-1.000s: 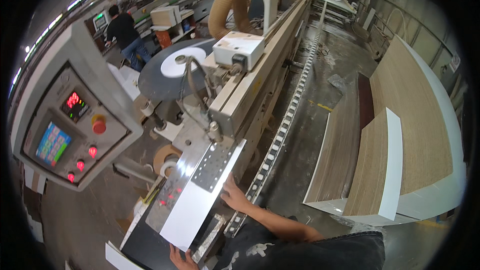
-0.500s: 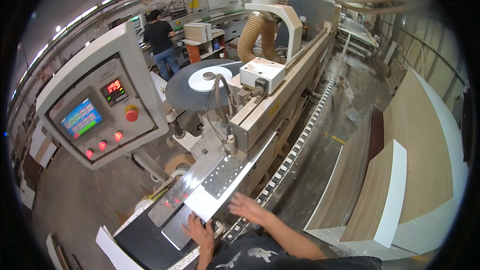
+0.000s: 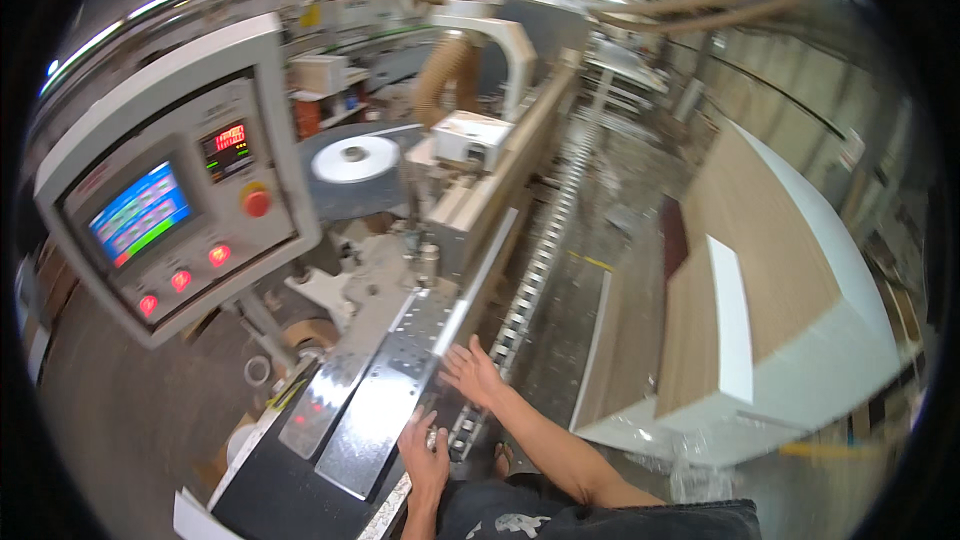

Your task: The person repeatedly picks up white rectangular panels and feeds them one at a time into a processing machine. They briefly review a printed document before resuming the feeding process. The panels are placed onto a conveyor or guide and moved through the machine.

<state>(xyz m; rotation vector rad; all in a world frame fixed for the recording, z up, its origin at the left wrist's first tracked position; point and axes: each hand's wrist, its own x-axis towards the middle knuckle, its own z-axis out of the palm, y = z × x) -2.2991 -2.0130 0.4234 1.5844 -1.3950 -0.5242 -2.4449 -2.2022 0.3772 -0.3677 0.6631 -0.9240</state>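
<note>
A white panel [image 3: 482, 285], showing as a narrow strip, lies along the near side of an edge-banding machine [image 3: 465, 210]. Beside its close end is my right hand [image 3: 473, 374], fingers spread and palm toward the machine; whether it touches the panel I cannot tell. Lower down, my left hand [image 3: 426, 452] hovers at the edge of the shiny metal infeed plate [image 3: 375, 410], its fingers apart and nothing in them. Dotted metal plating [image 3: 418, 325] lies ahead of that plate.
A control box [image 3: 180, 180] with a lit screen stands at left. Behind it sits a round reel table [image 3: 355, 160]. A chain conveyor track [image 3: 540, 280] runs along the machine's right side. Stacked wood-grain panels [image 3: 770, 290] fill the right. A white sheet [image 3: 200, 518] pokes up at lower left.
The white panel has slid forward along the machine, uncovering the metal plate. My right hand has followed it slightly; my left hand has left the panel. The view has swung right.
</note>
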